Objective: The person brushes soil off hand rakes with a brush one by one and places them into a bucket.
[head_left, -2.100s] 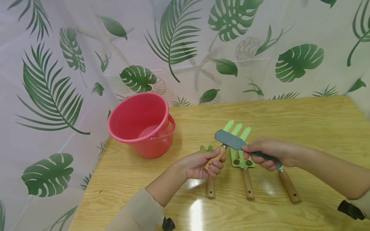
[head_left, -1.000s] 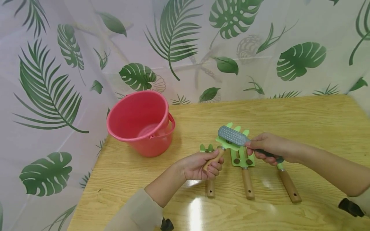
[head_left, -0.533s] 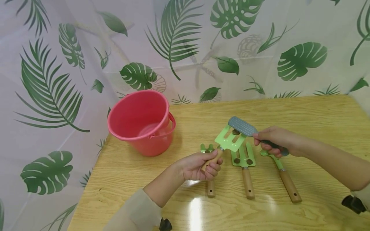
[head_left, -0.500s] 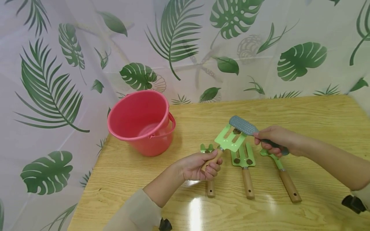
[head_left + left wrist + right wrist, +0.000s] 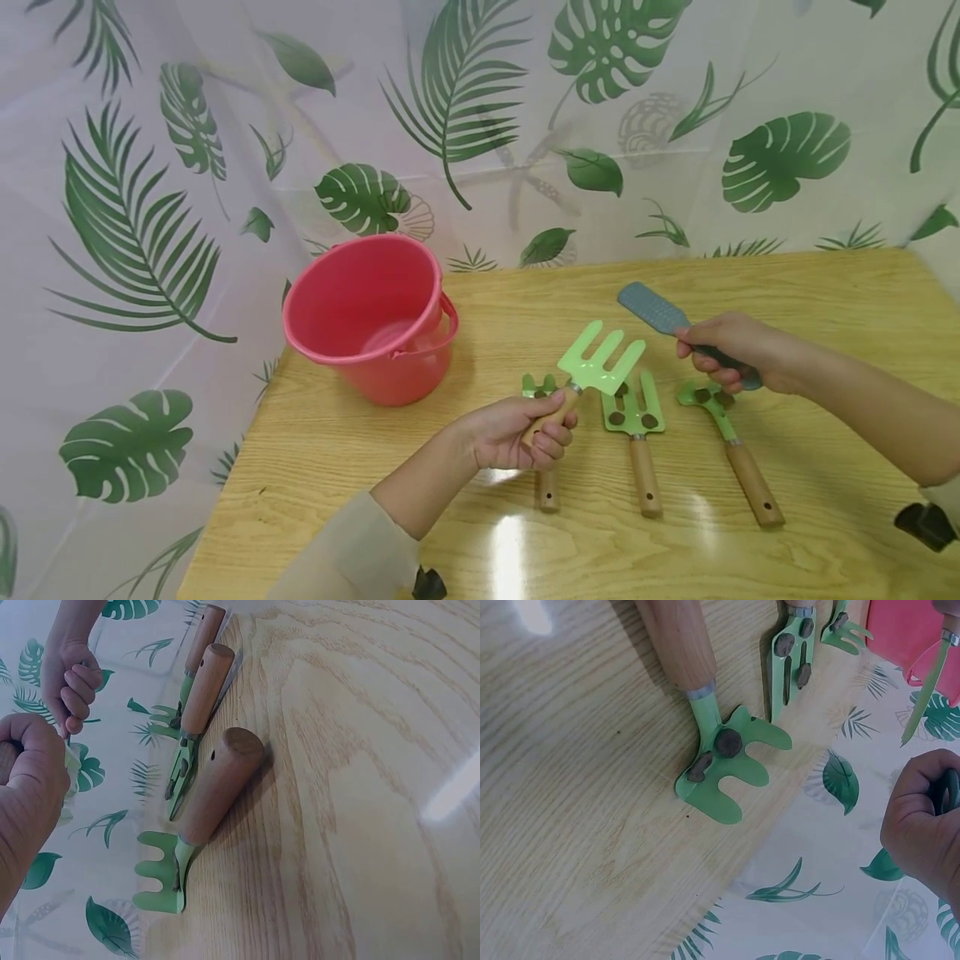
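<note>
My left hand (image 5: 517, 433) grips the wooden handle of a garden hand fork (image 5: 591, 372), whose light green tines point up and away over the table. No brown lump shows on its tines. My right hand (image 5: 738, 350) holds the handle of a grey paddle-shaped tool (image 5: 654, 312) with a dotted flat head, apart from the fork. Beneath the hands lie a small green rake (image 5: 548, 490), another green fork (image 5: 642, 471) and a green three-pronged rake (image 5: 752, 485). In the right wrist view, brown lumps stick to the heads of this rake (image 5: 727, 780) and fork (image 5: 778, 675).
A pink bucket (image 5: 423, 367) with a side handle stands at the left on the wooden table (image 5: 840, 333). Behind the table's back edge hangs a white sheet (image 5: 480, 242) printed with green leaves.
The grey tool passed across the fork's tines, then drew away to the right with my right hand. A brown lump seen on the held fork has gone. My left hand stays nearly still.
</note>
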Demonstrator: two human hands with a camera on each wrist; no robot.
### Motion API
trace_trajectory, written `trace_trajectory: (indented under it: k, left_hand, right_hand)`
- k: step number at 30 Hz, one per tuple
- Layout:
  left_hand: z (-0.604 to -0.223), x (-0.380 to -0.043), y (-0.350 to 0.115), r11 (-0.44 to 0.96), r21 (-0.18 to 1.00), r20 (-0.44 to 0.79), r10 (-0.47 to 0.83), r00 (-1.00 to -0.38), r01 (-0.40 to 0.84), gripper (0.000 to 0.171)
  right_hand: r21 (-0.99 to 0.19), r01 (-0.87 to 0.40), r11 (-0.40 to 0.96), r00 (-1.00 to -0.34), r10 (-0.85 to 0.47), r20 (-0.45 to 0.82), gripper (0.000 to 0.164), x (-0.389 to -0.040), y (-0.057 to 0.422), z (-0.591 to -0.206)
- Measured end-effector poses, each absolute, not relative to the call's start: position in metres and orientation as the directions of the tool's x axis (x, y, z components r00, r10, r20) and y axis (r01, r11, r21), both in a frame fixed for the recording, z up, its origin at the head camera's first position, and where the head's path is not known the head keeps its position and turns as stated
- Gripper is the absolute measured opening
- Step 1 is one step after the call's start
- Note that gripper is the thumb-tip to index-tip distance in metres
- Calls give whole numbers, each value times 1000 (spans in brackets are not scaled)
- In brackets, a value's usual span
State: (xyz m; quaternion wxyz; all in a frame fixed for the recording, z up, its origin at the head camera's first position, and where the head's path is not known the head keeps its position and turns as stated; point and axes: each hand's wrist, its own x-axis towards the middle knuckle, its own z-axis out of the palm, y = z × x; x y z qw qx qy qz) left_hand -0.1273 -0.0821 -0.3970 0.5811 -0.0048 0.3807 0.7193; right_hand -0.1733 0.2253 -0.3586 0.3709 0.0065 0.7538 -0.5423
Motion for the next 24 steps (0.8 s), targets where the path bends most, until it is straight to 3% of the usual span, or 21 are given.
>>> trace_trajectory:
  k: [24]
  left_hand:
    - [-400, -131, -80, -39, 509, -469, 825, -316, -860, 38]
  right_hand:
    - [-813, 426, 397, -690, -439, -575, 29, -163, 214, -348]
